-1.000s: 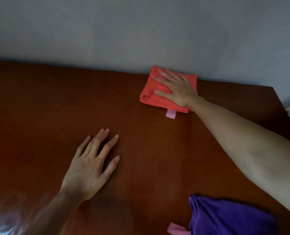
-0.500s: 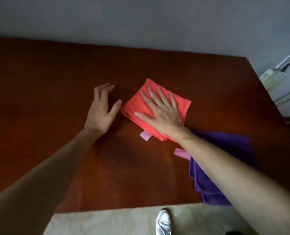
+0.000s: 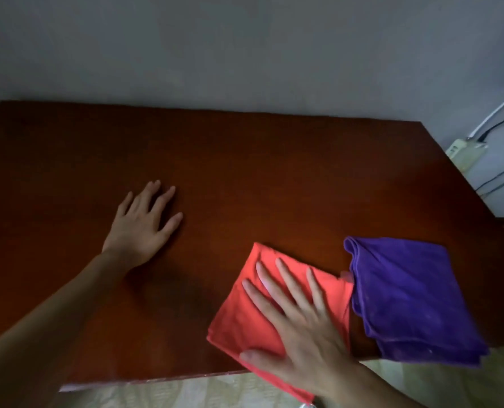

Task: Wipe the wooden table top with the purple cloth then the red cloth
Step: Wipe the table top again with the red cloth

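Observation:
The folded red cloth (image 3: 245,316) lies at the near edge of the wooden table top (image 3: 245,172), hanging slightly over it. My right hand (image 3: 300,328) presses flat on the red cloth with fingers spread. The folded purple cloth (image 3: 412,298) rests just to its right at the table's near right corner, touching the red cloth and also overhanging the edge. My left hand (image 3: 145,225) lies flat on the bare wood to the left, fingers apart, holding nothing.
A grey wall runs behind the table. A white power strip (image 3: 465,148) with cables hangs on the wall past the table's right edge. Pale floor (image 3: 186,393) shows below the near edge.
My right hand has dragged the red cloth from the far edge toward me to the near edge, beside the purple cloth. My left hand stayed flat on the wood.

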